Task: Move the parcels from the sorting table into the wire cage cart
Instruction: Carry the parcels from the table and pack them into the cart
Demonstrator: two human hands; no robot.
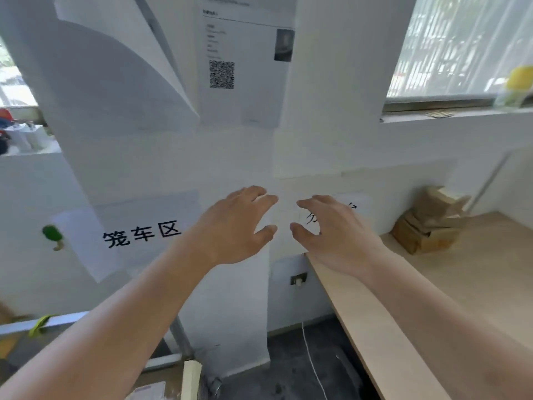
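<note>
Both hands are raised in front of the white wall, fingers spread and loosely curved, palms facing away, and neither grasps anything: the left hand (pixel 239 223) and the right hand (pixel 331 235) hover close together with a narrow gap between their fingertips. The parcels (pixel 432 220), a small heap of brown cardboard boxes, sit well apart from the hands at the far end of the wooden surface (pixel 461 284), pushed against the wall under the window sill (pixel 461 114). The likely trouble is the reach: the heap looks unevenly stacked, with the top box tilted, so a grab at one box could tip the others off the surface. The wire cage cart (pixel 43 323) shows only as a grey rail with a yellow strap at the lower left, so the carry would cross the dark floor (pixel 302 365), where a white cord (pixel 313 368) hangs down from a wall socket (pixel 298 280) and could snag a foot. A printed sign (pixel 141 235) marks the cart zone on the left, and a second sign (pixel 349 209) is partly hidden behind the right hand. A sheet with a QR code (pixel 221 74) hangs higher on the wall. A pale upright board (pixel 190 379) stands near the bottom edge, possibly in the path.
</note>
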